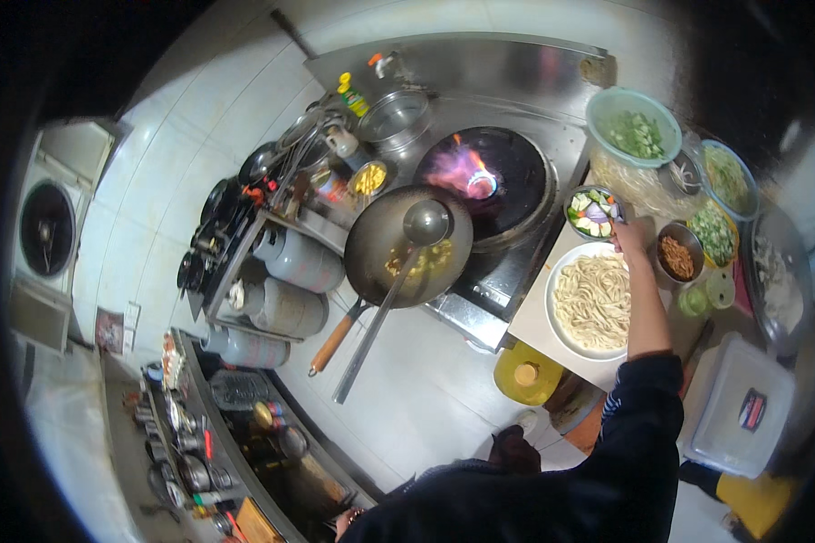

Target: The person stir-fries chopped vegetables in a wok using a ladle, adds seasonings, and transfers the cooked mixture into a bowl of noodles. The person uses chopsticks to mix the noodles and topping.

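My right hand (630,241) grips the near rim of a small metal bowl (587,229) of cut vegetables, with green, white, purple and orange pieces. Right below that hand is a white plate (551,313) heaped with pale thick noodles (589,298). Left of the counter, a wok (373,224) with a wooden handle (335,345) sits at the stove's front left, off the burner. Yellowish food bits (435,261) lie in it, and a long-handled ladle (426,222) rests inside. Only a sliver of my left hand (346,521) shows at the bottom edge; its fingers are hidden.
Flames rise from the burner (482,184) beside the wok. On the right stand a green basin (587,129) of chopped greens, a metal cup (698,248) of shredded brown food and a lidded plastic box (740,421). Gas cylinders (299,258) fill the left rack. A yellow oil jug (509,370) stands below the counter.
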### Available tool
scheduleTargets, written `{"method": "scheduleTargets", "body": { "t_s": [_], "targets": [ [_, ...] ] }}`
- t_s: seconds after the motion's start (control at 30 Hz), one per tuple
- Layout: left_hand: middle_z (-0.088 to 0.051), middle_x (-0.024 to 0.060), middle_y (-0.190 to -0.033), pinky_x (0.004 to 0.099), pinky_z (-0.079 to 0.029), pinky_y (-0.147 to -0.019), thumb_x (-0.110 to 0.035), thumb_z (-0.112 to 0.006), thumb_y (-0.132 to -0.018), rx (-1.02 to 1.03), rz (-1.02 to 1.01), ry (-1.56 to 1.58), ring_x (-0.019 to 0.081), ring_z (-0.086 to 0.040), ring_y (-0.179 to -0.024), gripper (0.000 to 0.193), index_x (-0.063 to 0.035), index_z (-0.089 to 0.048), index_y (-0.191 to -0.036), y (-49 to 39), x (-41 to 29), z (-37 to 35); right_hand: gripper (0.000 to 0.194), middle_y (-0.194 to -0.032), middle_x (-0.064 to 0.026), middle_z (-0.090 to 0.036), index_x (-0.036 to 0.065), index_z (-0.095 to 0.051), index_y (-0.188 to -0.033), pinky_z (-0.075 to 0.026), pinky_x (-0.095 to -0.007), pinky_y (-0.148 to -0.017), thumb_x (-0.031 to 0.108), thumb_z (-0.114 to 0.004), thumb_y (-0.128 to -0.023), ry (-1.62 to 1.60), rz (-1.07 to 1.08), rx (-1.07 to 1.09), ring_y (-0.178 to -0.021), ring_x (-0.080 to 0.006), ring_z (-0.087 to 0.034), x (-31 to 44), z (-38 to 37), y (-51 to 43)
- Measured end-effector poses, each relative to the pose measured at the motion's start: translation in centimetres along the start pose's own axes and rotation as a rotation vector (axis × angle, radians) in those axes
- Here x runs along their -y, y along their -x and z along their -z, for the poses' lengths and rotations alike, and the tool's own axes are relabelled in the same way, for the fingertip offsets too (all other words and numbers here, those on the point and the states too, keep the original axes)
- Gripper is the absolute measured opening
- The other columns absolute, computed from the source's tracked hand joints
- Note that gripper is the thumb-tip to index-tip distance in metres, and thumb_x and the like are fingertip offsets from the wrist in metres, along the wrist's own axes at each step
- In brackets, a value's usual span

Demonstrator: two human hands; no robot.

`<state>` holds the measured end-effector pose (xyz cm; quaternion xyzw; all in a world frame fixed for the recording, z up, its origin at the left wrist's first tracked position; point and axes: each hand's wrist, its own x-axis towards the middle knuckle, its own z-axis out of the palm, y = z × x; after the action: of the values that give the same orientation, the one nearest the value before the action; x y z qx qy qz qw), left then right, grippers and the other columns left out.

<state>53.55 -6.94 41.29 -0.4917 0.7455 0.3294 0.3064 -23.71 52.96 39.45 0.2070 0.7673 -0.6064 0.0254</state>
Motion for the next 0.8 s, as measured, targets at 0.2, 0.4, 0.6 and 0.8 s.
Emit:
{"method": "scheduleTargets", "body": {
  "t_s": [0.2, 0.4, 0.6, 0.8],
  "targets": [
    [-0.06, 0.0091, -0.087, 0.0334, -0.049, -0.067, -0.019, -0.045, -0.089, 0.099, -0.294, 0.419, 0.023, -0.061, -0.077, 0.021, -0.0041, -0.059, -0.093, -4.9, -1.7, 1.0, 0.023, -0.071, -0.0203, -0.064, -0.001, -0.066, -0.078, -0.05, -0.0416, -0.062, 0.022, -0.065, -0.077, 0.566, 0.455, -0.146, -0.068, -0.0334, -0.065, 10.2, -5.9, 5.6],
    [-0.056, 0.001, -0.08, 0.0288, -0.047, -0.07, -0.026, -0.05, -0.091, 0.156, -0.331, 1.359, 0.0185, -0.059, -0.079, 0.018, -0.0094, -0.056, -0.091, -2.5, -17.1, 5.5, 0.012, -0.08, -0.019, -0.067, 0.003, -0.069, -0.079, -0.053, -0.0425, -0.065, 0.013, -0.064, -0.073, 0.929, 0.905, -0.018, -0.077, -0.0327, -0.067, 18.7, -18.6, 14.6],
    [-0.062, 0.0186, -0.106, 0.0416, -0.049, -0.082, -0.038, -0.049, -0.094, 0.384, -1.27, 0.994, 0.0308, -0.061, -0.093, 0.045, 0.003, -0.059, -0.108, 9.0, -28.4, 15.2, 0.024, -0.077, -0.0163, -0.069, -0.005, -0.068, -0.086, -0.052, -0.0326, -0.051, 0.011, -0.058, -0.071, 1.437, 1.525, -0.067, -0.064, -0.0211, -0.068, 21.0, -28.5, 21.4],
    [-0.057, 0.0131, -0.117, 0.0575, -0.039, -0.085, -0.054, -0.05, -0.088, 1.327, -2.378, 0.183, 0.0322, -0.053, -0.105, 0.055, -0.0075, -0.059, -0.114, 17.4, -32.7, 27.2, 0.043, -0.07, -0.0184, -0.067, -0.023, -0.054, -0.103, -0.049, -0.0321, -0.041, 0.007, -0.058, -0.073, 1.651, 1.58, -0.136, -0.052, -0.0175, -0.065, 22.8, -31.5, 24.1]
  ]
}}
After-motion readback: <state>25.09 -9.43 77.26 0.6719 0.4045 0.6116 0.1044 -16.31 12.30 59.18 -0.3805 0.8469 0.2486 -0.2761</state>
